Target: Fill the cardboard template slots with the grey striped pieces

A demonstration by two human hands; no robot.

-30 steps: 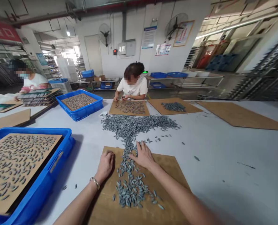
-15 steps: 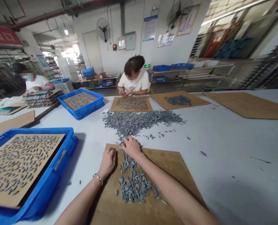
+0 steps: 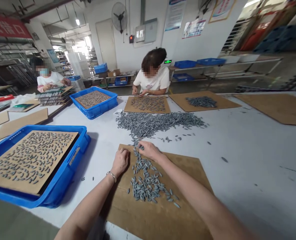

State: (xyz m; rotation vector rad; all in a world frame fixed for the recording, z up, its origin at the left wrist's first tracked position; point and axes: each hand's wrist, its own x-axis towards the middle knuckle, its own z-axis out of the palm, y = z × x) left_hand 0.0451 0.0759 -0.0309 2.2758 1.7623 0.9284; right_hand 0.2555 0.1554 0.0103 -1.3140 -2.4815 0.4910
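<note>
My left hand [image 3: 121,162] is closed at the far left corner of a brown cardboard sheet [image 3: 182,170]. Its fingertips are hidden, so what it may grip does not show. Close by, my right hand [image 3: 148,150] curls its fingers around a few small grey leaf-shaped pieces at the sheet's far edge. From there a trail of the same grey pieces [image 3: 148,186] spreads down the middle of the cardboard. Beyond the sheet lies a big heap of grey pieces [image 3: 157,121], whose narrow end reaches toward my right hand.
Left of me stands a blue crate [image 3: 84,143] holding a board of spaced pieces; another blue crate [image 3: 95,111] is farther back. Opposite, a co-worker [image 3: 152,78] handles pieces over a cardboard sheet [image 3: 128,106]. Another person [image 3: 50,80] works far left. More cardboard [image 3: 275,106] lies right.
My right hand was spread over the pieces at the sheet's far edge; now its fingers are curled in around some. My left hand stays at the corner. The view has shifted.
</note>
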